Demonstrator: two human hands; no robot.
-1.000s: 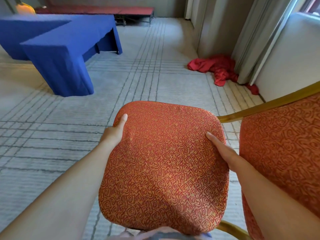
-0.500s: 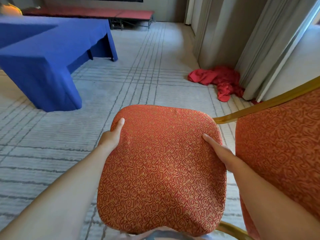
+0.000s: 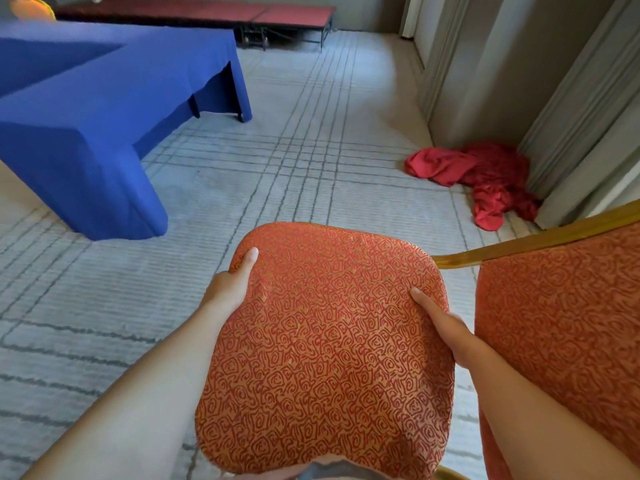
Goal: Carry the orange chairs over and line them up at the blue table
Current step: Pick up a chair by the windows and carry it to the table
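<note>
The person holds one orange chair (image 3: 325, 348) by its seat cushion, just in front of the body and clear of the striped carpet (image 3: 277, 174). The backrest (image 3: 561, 334) and a bar of the gold frame (image 3: 540, 239) swing off to the right. The left hand (image 3: 230, 289) grips the cushion's left edge and the right hand (image 3: 446, 330) its right edge. Each thumb lies on top, while the fingers wrap under the rim out of sight. The padding looks soft and will likely give, so the firm hold is probably the hard seat edge beneath it. The metal frame suggests moderate weight, and the woven fabric should not slip. The blue table (image 3: 104, 109) stands ahead to the left, well apart, its draped surface reaching the floor. A red cloth (image 3: 481, 178) lies crumpled by the wall.
</note>
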